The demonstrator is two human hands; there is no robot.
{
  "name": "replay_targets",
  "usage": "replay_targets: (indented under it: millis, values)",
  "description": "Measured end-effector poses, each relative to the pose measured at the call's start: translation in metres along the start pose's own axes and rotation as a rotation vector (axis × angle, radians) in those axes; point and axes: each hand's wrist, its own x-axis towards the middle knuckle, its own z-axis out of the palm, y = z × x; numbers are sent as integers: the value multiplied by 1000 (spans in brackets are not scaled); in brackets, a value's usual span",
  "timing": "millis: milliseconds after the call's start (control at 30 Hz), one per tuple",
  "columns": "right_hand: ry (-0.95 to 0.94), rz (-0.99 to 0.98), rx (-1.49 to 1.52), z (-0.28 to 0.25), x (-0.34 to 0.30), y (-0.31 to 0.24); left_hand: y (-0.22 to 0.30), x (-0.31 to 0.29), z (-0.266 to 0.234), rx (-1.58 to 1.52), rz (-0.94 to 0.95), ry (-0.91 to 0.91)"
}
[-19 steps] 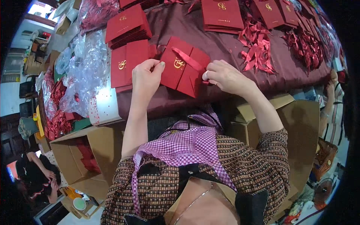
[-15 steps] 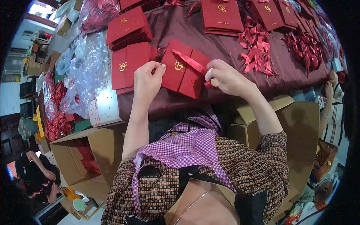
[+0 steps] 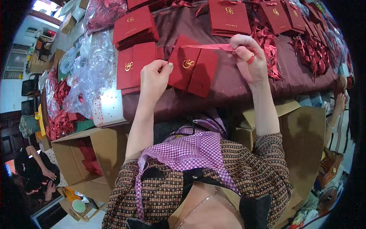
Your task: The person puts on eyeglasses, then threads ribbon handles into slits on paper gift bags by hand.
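Observation:
A flat red paper gift bag (image 3: pixel 204 72) with a gold emblem lies tilted on the table in front of me. My left hand (image 3: pixel 155 78) is closed in a pinch at the bag's left edge, thumb against it. From the bag's upper part a shiny red ribbon (image 3: pixel 209 47) runs taut to the right. My right hand (image 3: pixel 251 63) grips the ribbon's far end, raised off the table, a red band round one finger. Left of the bag sits a stack of like red bags (image 3: pixel 129 74), with a taller stack (image 3: pixel 134 28) behind it.
A dark red cloth covers the table (image 3: pixel 228 87). Bundles of red ribbon (image 3: pixel 310 57) and more bag stacks (image 3: pixel 230 17) lie farther right. Clear plastic wrap (image 3: pixel 93 65) heaps at the left. Open cardboard boxes (image 3: pixel 106 152) flank me; other people (image 3: pixel 38 171) are at the sides.
My right hand has lifted and moved right and away from me, drawing the ribbon out straight. My left hand has stayed at the bag's left edge.

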Motion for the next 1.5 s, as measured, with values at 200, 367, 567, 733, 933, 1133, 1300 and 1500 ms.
replay_targets:
  millis: [200,367,567,733,933,1133,1300,1500]
  values:
    - [79,154,51,-15,5,3,-5,2,2,-38,-46,-28]
    - [124,5,15,1,4,-1,-8,2,2,-279,-128,-43]
    - [95,-152,130,-12,4,7,9,-1,-1,-487,-192,-144]
    - [79,-158,-197,18,-6,12,3,-4,-2,-472,-180,-166]
    - [-127,-93,-726,43,-19,40,18,-7,-1,-483,-169,-213]
    - [-178,-165,-955,55,-20,54,13,-9,-1,-476,-153,-209]
    - [-125,-198,-983,60,-19,62,14,-10,1,-390,-135,-207]
    - [-143,-332,-1113,60,-16,61,14,-11,5,-277,-25,-195]
